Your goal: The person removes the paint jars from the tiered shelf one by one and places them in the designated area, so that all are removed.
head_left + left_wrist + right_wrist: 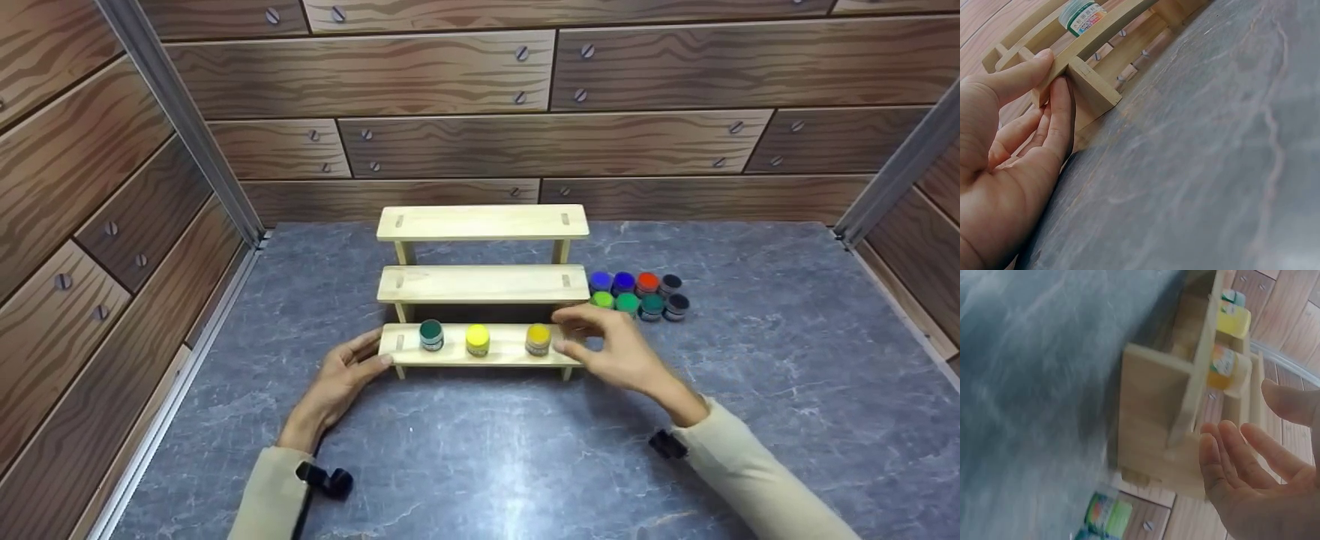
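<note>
A three-step wooden display stand (pixel 484 283) stands on the grey marbled surface. On its lowest step are three paint jars: a dark green jar (pixel 431 335), a yellow jar (pixel 478 340) and an amber-yellow jar (pixel 538 340). My left hand (pixel 346 379) grips the left end of that step, thumb on top and fingers underneath, as the left wrist view shows around the step's edge (pixel 1061 62). At the right end my right hand (pixel 611 346) hovers beside the amber-yellow jar (pixel 1223 368). Its fingers are parted and hold nothing; a gap separates them from the jar in the right wrist view.
Right of the stand, several more paint jars stand in two rows, among them a red jar (pixel 647 283), a light green jar (pixel 602 300) and a black jar (pixel 676 306). Wood-patterned walls (pixel 450 146) with metal corner rails (pixel 195 112) enclose the surface.
</note>
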The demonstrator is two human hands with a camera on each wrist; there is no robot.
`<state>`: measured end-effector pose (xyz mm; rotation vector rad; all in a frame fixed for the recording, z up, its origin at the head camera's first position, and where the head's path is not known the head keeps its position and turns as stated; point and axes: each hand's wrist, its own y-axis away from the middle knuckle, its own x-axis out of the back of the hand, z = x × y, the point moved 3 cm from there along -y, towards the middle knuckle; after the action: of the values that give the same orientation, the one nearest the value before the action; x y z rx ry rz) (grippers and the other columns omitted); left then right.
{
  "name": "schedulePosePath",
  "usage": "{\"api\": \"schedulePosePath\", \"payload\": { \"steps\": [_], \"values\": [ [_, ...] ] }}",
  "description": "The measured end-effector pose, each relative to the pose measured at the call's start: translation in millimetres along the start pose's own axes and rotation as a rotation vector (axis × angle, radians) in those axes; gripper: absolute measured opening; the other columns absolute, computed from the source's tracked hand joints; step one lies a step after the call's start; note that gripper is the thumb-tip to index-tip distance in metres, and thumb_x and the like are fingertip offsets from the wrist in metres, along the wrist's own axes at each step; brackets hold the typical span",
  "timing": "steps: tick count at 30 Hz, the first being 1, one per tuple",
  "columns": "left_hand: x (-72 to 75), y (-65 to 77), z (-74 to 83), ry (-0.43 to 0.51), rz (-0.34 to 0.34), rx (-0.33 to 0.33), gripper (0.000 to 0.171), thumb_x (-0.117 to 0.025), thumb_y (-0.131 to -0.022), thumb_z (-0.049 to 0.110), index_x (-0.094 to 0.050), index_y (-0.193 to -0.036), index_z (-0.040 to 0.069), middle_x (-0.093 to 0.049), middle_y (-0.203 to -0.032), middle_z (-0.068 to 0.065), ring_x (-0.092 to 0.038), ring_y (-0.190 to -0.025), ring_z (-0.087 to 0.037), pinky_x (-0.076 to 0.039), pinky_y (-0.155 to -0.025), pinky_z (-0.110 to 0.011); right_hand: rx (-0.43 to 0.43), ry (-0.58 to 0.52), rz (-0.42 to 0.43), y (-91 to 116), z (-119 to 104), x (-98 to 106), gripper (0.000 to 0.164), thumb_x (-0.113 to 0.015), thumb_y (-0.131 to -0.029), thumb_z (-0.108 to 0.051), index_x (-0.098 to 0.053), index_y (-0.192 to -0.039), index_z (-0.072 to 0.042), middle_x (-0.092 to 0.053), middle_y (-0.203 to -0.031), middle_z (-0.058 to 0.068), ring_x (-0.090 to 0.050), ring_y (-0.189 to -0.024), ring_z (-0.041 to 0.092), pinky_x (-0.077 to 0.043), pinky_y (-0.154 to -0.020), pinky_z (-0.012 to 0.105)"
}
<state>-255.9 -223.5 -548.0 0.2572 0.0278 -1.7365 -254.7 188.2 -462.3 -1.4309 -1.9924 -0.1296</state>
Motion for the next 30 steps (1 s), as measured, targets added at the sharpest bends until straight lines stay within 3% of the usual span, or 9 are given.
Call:
{"api": "schedulePosePath", "payload": {
  "steps": [6,14,19,26,30],
  "values": [
    [0.1,-0.3,0.7,-0.005,0.008,0.006,0.073,-0.068,-0.099,-0.002,-0.032,-0.162,-0.011,-0.038,-0.164,-0.033,-0.055,-0.137,-0.027,-0.055,-0.107,-0.024,-0.012,-0.041,-0.015,-6.7,1.0,-17.1,0.044,-0.085,-0.092,-0.014,-0.071,-0.13,0.004,-0.076,-0.121,0.018,-0.075,-0.104,0.033,-0.064,-0.095,0.048],
    [1.2,-0.6,0.7,-0.023,-0.021,0.016,0.074,-0.068,-0.1,0.0,-0.03,-0.163,-0.009,-0.036,-0.166,-0.032,-0.055,-0.139,-0.026,-0.055,-0.108,-0.024,-0.03,-0.059,0.022,-9.6,0.3,-27.2,0.041,-0.087,-0.089,-0.008,-0.074,-0.125,0.004,-0.079,-0.114,0.016,-0.077,-0.098,0.028,-0.066,-0.088,0.035],
    [1.2,-0.9,0.7,-0.016,-0.016,0.015,0.074,-0.068,-0.1,0.0,-0.031,-0.163,-0.009,-0.036,-0.166,-0.033,-0.056,-0.138,-0.026,-0.055,-0.108,-0.025,-0.061,-0.034,0.029,-8.9,-0.6,-27.8,0.041,-0.087,-0.088,-0.007,-0.074,-0.126,0.002,-0.079,-0.116,0.014,-0.077,-0.098,0.025,-0.066,-0.087,0.033],
    [1.1,-0.7,0.6,-0.011,-0.032,0.01,0.074,-0.067,-0.1,-0.002,-0.029,-0.163,-0.011,-0.034,-0.166,-0.034,-0.058,-0.134,-0.022,-0.055,-0.109,-0.025,-0.036,-0.054,0.036,-6.8,-0.6,-24.5,0.042,-0.086,-0.09,-0.007,-0.073,-0.128,0.005,-0.078,-0.115,0.017,-0.077,-0.095,0.028,-0.067,-0.085,0.034],
    [1.0,-1.2,0.3,-0.008,-0.027,0.01,0.074,-0.067,-0.1,-0.001,-0.028,-0.163,-0.011,-0.034,-0.166,-0.034,-0.058,-0.134,-0.023,-0.055,-0.109,-0.025,-0.036,-0.04,0.049,-3.8,-1.8,-17.8,0.041,-0.085,-0.09,-0.007,-0.073,-0.129,0.002,-0.078,-0.115,0.015,-0.077,-0.096,0.028,-0.066,-0.086,0.035]
  ]
}}
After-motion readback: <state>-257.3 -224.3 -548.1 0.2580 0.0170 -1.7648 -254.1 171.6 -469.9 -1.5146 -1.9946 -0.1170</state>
